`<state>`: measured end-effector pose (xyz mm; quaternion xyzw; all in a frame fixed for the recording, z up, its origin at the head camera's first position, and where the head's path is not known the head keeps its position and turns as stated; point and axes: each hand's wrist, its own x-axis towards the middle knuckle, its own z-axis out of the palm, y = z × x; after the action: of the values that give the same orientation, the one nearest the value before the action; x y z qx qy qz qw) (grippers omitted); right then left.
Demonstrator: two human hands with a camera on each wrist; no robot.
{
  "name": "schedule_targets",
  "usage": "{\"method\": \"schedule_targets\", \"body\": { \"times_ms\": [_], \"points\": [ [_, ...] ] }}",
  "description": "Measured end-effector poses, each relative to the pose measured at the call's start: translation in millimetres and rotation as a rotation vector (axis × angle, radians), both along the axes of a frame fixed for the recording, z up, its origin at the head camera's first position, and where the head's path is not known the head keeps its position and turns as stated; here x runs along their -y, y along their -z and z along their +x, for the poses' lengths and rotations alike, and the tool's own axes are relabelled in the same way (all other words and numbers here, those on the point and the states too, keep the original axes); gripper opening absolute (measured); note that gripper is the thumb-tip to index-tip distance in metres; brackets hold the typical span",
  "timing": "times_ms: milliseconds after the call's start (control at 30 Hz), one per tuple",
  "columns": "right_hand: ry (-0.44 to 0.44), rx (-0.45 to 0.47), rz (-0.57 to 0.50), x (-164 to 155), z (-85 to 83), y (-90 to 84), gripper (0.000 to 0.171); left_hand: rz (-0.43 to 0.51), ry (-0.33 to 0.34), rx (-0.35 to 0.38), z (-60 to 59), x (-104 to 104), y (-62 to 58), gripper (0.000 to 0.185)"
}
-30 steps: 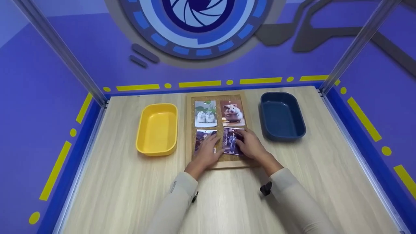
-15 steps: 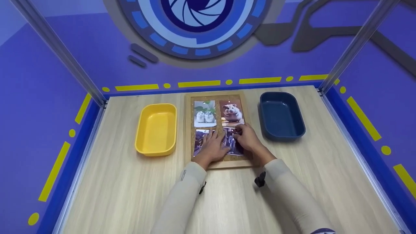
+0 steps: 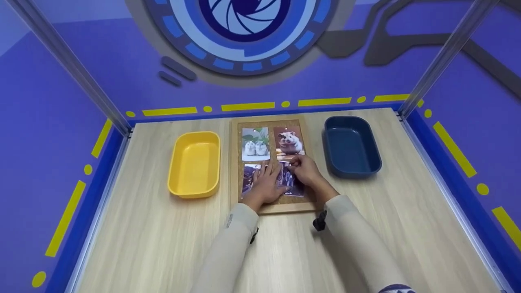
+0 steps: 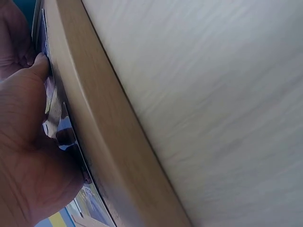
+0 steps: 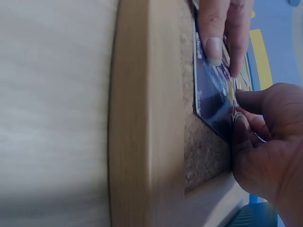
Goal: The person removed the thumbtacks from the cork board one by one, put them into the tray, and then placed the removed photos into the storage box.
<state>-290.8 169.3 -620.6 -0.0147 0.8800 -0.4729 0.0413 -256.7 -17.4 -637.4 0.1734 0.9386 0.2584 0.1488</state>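
Pale wooden tabletop, centre frame: on the cork board, left hand presses flat fingers on the dark photo while right hand pinches its upper edge, apparently unpinning; lifting likely needs steady hold.

Looking like a staged recording booth: purple walls with a lens logo rising behind the wooden table, metal posts framing it.

Overhead head view (wrist close-ups)
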Motion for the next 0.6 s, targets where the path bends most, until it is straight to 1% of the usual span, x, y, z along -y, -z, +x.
{"method": "schedule_targets", "body": {
  "times_ms": [67,167,233,433,533,600],
  "points": [
    [0.005,0.016,-0.023,-1.0,-1.6,-1.1,0.007,-0.007,-0.003,-0.002,-0.3,-1.5,-1.5,0.092],
    [0.004,0.031,-0.021,-1.4,-2.0,-0.9,0.007,-0.022,-0.003,-0.001,0.4,-2.2,-1.5,0.093],
    [0.005,0.029,0.005,-0.3,-1.8,-1.1,0.007,-0.03,-0.005,-0.005,0.9,-2.8,-0.8,0.094],
    [0.032,0.012,0.135,4.2,-4.7,-4.3,0.005,-0.041,-0.009,-0.018,1.0,-2.9,-1.8,0.099],
    [0.042,0.018,0.161,7.1,-6.2,-6.2,0.004,-0.058,-0.004,-0.014,0.6,-2.4,-2.7,0.1],
    [0.043,0.025,0.159,8.6,-7.0,-6.4,0.004,-0.07,-0.002,-0.012,0.7,-2.0,-4.1,0.1]
  ]
}}
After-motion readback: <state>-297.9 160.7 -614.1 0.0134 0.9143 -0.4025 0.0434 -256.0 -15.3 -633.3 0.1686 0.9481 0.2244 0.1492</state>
